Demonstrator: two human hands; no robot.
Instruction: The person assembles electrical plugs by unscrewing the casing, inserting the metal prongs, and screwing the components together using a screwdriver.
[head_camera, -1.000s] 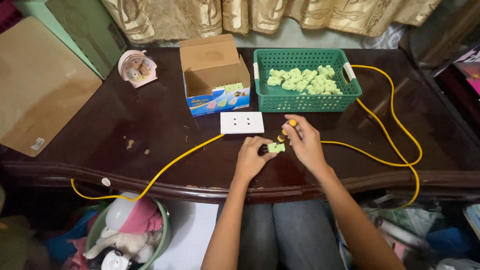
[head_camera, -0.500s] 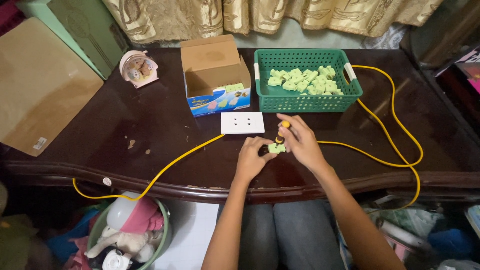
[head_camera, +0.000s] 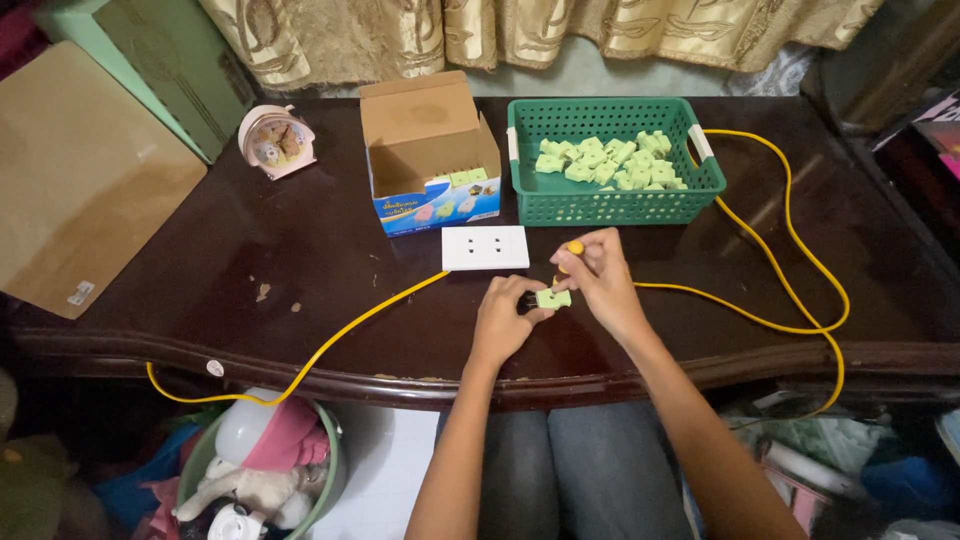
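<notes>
A small green plug piece (head_camera: 553, 297) is pinched between the fingers of the left hand (head_camera: 505, 318) and the right hand (head_camera: 598, 285), just above the dark tabletop (head_camera: 300, 260) near its front edge. A yellow-handled tool (head_camera: 570, 255) is also gripped in the right hand, its tip pointed at the piece. Just beyond the hands, a white socket plate (head_camera: 485, 247) is laid flat, with a yellow cable (head_camera: 340, 335) running from it. Behind it, a green basket (head_camera: 610, 205) filled with similar green pieces and an open cardboard box (head_camera: 425, 150) are seen.

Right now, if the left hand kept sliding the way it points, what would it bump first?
Probably the white outlet plate, just beyond the left hand and its small green plug piece; depth is hard to judge.
</notes>
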